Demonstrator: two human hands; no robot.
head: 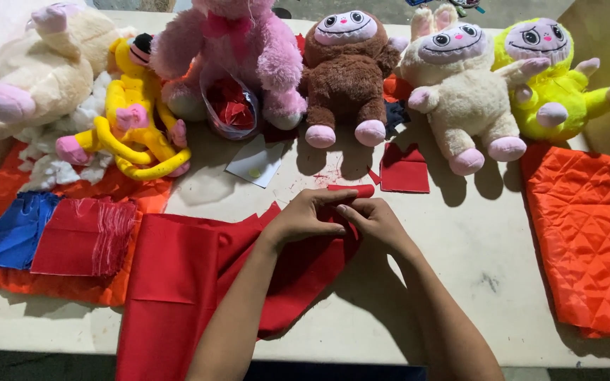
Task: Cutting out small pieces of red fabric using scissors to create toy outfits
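1. At the middle of the worktop (474,247), seen from the head camera, the left hand (305,215) and right hand (375,222) meet over a sheet of red cloth (178,282). Both have their fingers closed in a pinch on the cloth's upper corner, seemingly to fold or pleat the edge, which lies flat under their wrists.
2. Small red cut pieces (404,169) lie just beyond the hands, within easy reach.
3. Along the far edge sits a row of plush toys: cream (37,70), yellow long-limbed (132,120), pink (234,49), brown (344,77), a cream one (460,99) and a neon yellow one (552,77), propped upright side by side.
4. A clear plastic bag (229,106) holding red scraps leans against the pink toy; a white paper slip (255,162) lies in front of it.
5. Orange quilted fabric (587,233) lies on the right; more orange fabric on the left carries blue cloth (15,229) and folded red cloth (82,236), with white stuffing (58,169) beside.
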